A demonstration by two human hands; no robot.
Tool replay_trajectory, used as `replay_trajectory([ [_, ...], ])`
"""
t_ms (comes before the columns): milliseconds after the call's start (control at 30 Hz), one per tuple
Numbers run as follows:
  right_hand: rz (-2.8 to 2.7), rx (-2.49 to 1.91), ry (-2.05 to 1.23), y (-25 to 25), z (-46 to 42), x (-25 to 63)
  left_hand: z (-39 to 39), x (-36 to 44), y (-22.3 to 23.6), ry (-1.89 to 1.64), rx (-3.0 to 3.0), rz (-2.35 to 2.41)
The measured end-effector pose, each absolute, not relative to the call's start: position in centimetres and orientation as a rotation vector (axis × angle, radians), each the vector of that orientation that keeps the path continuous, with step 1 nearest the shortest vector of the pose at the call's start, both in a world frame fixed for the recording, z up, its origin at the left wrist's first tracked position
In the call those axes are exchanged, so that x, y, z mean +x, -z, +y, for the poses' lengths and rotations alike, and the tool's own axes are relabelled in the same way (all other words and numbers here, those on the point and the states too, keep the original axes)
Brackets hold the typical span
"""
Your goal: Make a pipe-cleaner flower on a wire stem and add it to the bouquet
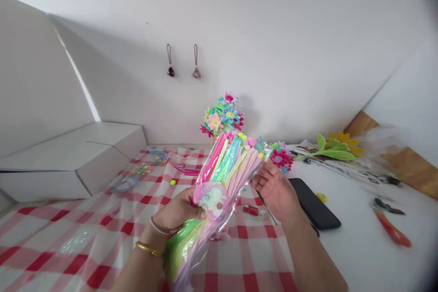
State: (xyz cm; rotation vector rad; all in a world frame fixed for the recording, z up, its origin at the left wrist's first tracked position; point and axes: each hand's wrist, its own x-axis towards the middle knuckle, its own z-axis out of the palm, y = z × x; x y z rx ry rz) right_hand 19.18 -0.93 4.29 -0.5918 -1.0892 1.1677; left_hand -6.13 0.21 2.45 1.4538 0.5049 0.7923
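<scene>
My left hand (183, 210) is closed round the middle of a clear bag of pipe cleaners (224, 169), thumb over its pastel label. Pink, green, blue, yellow and lilac stems fill the bag, with small pom-poms at its upper end. The bag is tilted up to the right above the checked cloth. My right hand (275, 191) is at the bag's upper right edge, palm partly turned up and fingers loosely bent and apart. Whether its fingertips touch the plastic, I cannot tell. Behind the bag stands a bunch of fluffy flowers (224, 116).
A red-and-white checked cloth (112, 237) carries pom-poms and a small red object (251, 210). To the right lie a black phone (315, 203), orange-handled pliers (392, 226), a yellow fluffy flower (345, 143) and papers. A white box (112, 155) stands at left.
</scene>
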Motion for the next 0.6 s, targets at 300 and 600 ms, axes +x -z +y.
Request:
replay_trajectory([
  [300,-1.106,-0.697,-0.823,-4.3,-1.1,20.4,0.4,-6.2,-2.5,-0.624,1.499,0.504],
  [600,-1.393,-0.87,-0.004,-4.2,-2.0,23.4,0.7,-8.5,-2.2,-0.64,1.267,0.563],
])
